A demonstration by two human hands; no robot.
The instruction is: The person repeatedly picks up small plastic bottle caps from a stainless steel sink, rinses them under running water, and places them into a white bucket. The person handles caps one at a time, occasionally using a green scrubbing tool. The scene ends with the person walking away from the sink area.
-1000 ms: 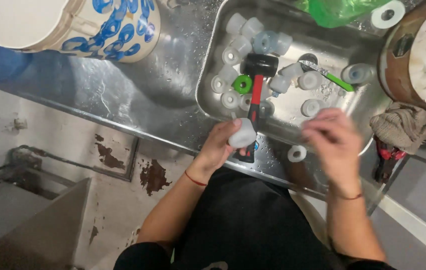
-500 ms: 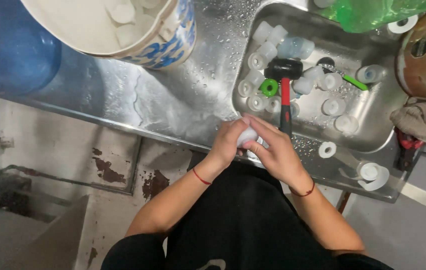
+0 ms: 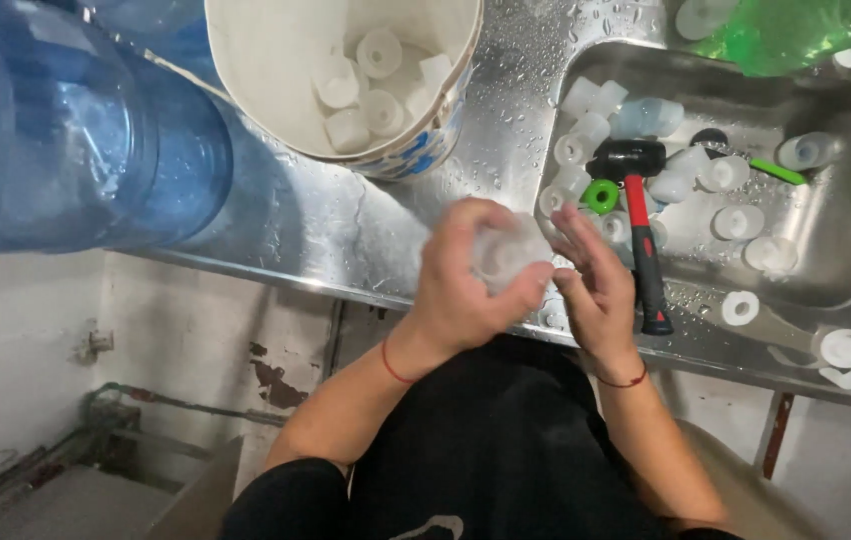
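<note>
My left hand grips a translucent white plastic cap above the front edge of the wet steel counter. My right hand is beside it, fingers spread, fingertips touching or almost touching the cap. Behind my hands stands a white bucket with blue print, holding several similar caps. To the right, the steel sink holds several more caps, a hammer with a black head and red-black handle, and a green ring.
A large blue water jug lies at the left on the counter. A green plastic bag sits behind the sink. White rings and a cap lie on the sink's front rim. Below the counter are a stained wall and pipes.
The view has swung left, bringing the bucket and blue jug into sight. My two hands, clasped over the cap before, have parted; the right hand's fingers have spread.
</note>
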